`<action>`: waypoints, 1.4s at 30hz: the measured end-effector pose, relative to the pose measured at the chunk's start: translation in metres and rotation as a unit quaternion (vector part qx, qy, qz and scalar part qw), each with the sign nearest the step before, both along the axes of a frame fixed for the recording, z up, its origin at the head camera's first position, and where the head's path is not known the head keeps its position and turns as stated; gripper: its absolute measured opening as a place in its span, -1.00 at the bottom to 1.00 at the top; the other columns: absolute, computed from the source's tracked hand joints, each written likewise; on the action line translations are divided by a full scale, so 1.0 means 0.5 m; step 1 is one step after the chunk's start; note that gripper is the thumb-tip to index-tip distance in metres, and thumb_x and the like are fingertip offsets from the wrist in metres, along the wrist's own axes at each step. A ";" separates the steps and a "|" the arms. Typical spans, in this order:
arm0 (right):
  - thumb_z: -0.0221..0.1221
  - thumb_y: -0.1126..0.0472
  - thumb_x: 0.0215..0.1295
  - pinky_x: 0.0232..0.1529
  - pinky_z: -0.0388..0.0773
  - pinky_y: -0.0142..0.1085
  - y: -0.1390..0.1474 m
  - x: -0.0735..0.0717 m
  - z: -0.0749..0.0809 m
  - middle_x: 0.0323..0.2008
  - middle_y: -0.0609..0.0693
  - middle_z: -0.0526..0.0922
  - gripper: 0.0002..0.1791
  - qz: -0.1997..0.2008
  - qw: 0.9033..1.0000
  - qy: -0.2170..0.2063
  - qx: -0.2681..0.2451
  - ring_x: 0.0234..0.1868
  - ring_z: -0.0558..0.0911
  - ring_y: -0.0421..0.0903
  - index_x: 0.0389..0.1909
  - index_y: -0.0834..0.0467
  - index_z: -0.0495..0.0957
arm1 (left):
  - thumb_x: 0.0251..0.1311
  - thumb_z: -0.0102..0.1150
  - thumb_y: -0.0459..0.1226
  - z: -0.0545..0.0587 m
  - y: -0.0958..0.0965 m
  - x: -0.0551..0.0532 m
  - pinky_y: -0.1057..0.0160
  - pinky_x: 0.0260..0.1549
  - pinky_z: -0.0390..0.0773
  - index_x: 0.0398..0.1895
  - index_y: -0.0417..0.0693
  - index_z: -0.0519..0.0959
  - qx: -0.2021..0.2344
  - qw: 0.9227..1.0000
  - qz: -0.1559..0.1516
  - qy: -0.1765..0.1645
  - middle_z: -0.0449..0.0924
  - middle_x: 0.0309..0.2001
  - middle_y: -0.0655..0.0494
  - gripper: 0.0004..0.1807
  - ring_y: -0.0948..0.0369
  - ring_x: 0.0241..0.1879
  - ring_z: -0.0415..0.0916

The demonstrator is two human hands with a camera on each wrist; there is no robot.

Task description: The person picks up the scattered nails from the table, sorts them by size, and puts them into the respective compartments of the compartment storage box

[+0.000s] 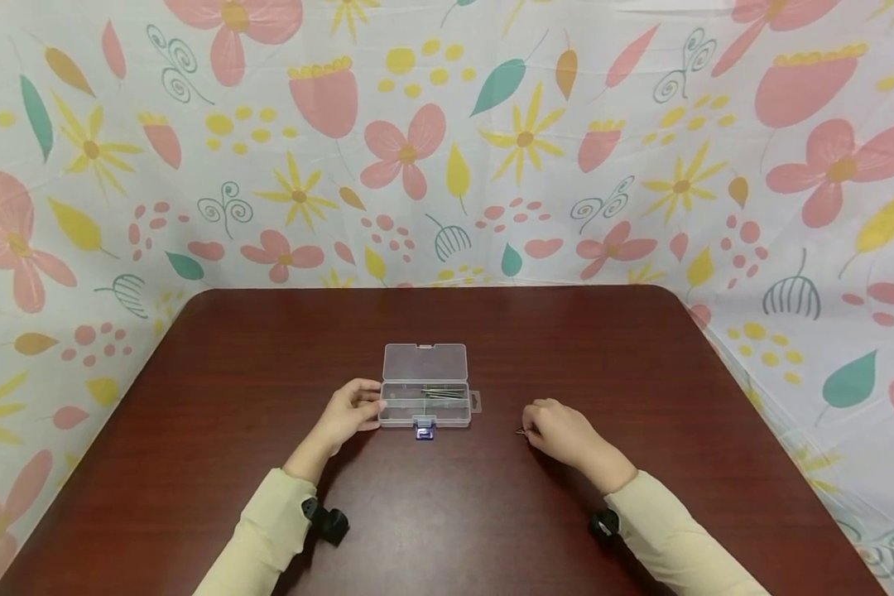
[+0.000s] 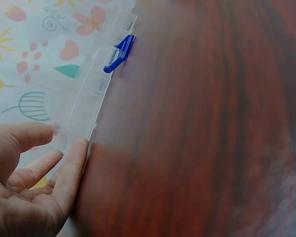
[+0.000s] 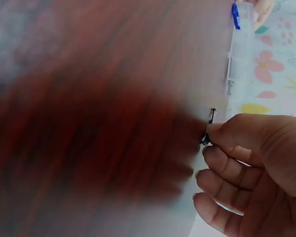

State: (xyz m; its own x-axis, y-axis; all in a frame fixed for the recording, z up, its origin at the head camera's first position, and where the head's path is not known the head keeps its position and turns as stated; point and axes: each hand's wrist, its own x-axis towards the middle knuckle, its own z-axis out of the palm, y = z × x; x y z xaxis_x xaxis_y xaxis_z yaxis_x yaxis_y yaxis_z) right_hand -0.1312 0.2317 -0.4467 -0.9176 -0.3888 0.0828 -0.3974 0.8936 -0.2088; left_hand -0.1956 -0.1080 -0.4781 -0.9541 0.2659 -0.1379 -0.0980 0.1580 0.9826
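A clear plastic compartment box (image 1: 404,425) lies on the table with its lid (image 1: 425,362) raised at the back and a blue latch (image 1: 425,430) at its front. Long thin metal pieces (image 1: 445,394), like nails or screws, fill part of its back right compartment. My left hand (image 1: 348,411) touches the left end of the box; its fingers (image 2: 75,170) look fairly straight in the left wrist view. To the right of the box, my right hand (image 1: 562,430) pinches a small shiny metal piece (image 3: 211,117) between thumb and forefinger, low over the table. Its exact kind I cannot tell.
A dark reddish-brown wooden table (image 1: 447,521) spans the view. Behind it and along both sides hangs a white cloth (image 1: 447,99) printed with flowers and leaves. A clear hanging tab (image 1: 476,401) juts from the right end of the box. Black cameras (image 1: 328,521) are strapped to both wrists.
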 end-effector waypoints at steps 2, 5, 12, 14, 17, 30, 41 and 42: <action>0.20 0.41 0.03 -0.58 0.31 -0.41 0.001 -0.001 0.000 -0.53 -0.15 0.41 -0.78 0.005 1.000 -0.009 -0.005 -0.47 0.36 -0.20 -0.59 0.06 0.41 | 0.23 0.10 -0.46 -0.001 0.001 -0.002 0.11 -0.23 0.69 0.12 -0.42 0.34 -0.001 1.000 0.000 0.002 0.45 0.00 -0.38 -0.61 0.18 -0.21 0.53; 0.18 0.43 -0.01 -0.59 0.25 -0.42 0.003 -0.003 0.000 -0.55 -0.15 0.37 -0.76 0.018 1.000 -0.017 -0.009 -0.49 0.30 -0.21 -0.60 0.07 0.36 | 0.23 0.10 -0.47 0.000 0.002 -0.002 0.12 -0.24 0.69 0.11 -0.42 0.36 -0.001 1.000 0.003 -0.001 0.46 -0.01 -0.36 -0.61 0.17 -0.21 0.54; 0.18 0.41 -0.07 -0.60 0.21 -0.43 0.000 -0.008 -0.001 -0.59 -0.17 0.31 -0.74 0.037 0.999 0.009 0.003 -0.52 0.26 -0.23 -0.62 0.06 0.31 | 0.23 0.11 -0.46 -0.001 -0.001 0.000 0.12 -0.22 0.69 0.12 -0.41 0.35 0.002 1.000 0.003 -0.004 0.44 0.01 -0.36 -0.60 0.17 -0.19 0.52; 0.19 0.39 -0.06 -0.60 0.23 -0.43 -0.005 -0.010 -0.001 -0.59 -0.17 0.33 -0.74 0.039 0.999 0.026 0.003 -0.52 0.28 -0.23 -0.62 0.05 0.31 | 0.22 0.11 -0.46 -0.001 0.000 0.000 0.12 -0.22 0.69 0.12 -0.40 0.36 0.002 1.000 0.003 -0.005 0.45 0.01 -0.36 -0.60 0.17 -0.20 0.52; 0.20 0.37 -0.06 -0.60 0.27 -0.43 -0.014 -0.013 -0.001 -0.59 -0.17 0.36 -0.76 0.042 0.998 0.056 0.002 -0.52 0.32 -0.22 -0.62 0.05 0.32 | 0.22 0.11 -0.46 0.001 0.001 0.001 0.13 -0.24 0.69 0.10 -0.37 0.37 0.000 1.000 0.003 -0.006 0.48 -0.03 -0.29 -0.62 0.19 -0.22 0.54; 0.22 0.34 -0.04 -0.58 0.34 -0.40 -0.046 -0.031 0.004 -0.59 -0.17 0.36 -0.78 0.042 0.994 0.095 -0.027 -0.49 0.38 -0.20 -0.61 0.05 0.35 | 0.13 0.29 -0.19 -0.030 -0.010 0.001 0.15 -0.33 0.70 0.00 -0.34 0.44 0.052 0.997 -0.019 0.054 0.53 -0.14 -0.19 -0.52 0.20 -0.23 0.55; 0.22 0.35 -0.05 -0.54 0.39 -0.37 -0.078 -0.052 0.019 -0.58 -0.14 0.38 -0.80 0.060 0.988 0.136 -0.044 -0.48 0.40 -0.17 -0.59 0.08 0.38 | 0.19 0.17 -0.37 -0.012 -0.003 0.001 0.13 -0.29 0.70 0.07 -0.41 0.39 0.015 1.000 -0.001 0.017 0.48 -0.05 -0.29 -0.59 0.19 -0.22 0.53; 0.22 0.35 -0.06 -0.54 0.40 -0.36 -0.082 -0.054 0.020 -0.58 -0.14 0.39 -0.81 0.062 0.987 0.138 -0.047 -0.48 0.40 -0.16 -0.58 0.08 0.38 | 0.21 0.14 -0.40 -0.010 -0.002 0.000 0.14 -0.27 0.70 0.09 -0.42 0.38 0.009 1.000 0.000 0.009 0.47 -0.02 -0.31 -0.59 0.19 -0.21 0.53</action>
State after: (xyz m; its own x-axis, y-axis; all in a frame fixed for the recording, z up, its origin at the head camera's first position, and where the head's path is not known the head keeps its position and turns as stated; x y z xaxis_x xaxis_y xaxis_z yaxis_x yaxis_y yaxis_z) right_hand -0.1583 0.1906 -0.4366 -0.8011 -0.4757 0.3632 -0.5559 0.8163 -0.1569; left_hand -0.1956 -0.1089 -0.4833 -0.9564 0.2678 -0.1162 -0.0808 0.1398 0.9869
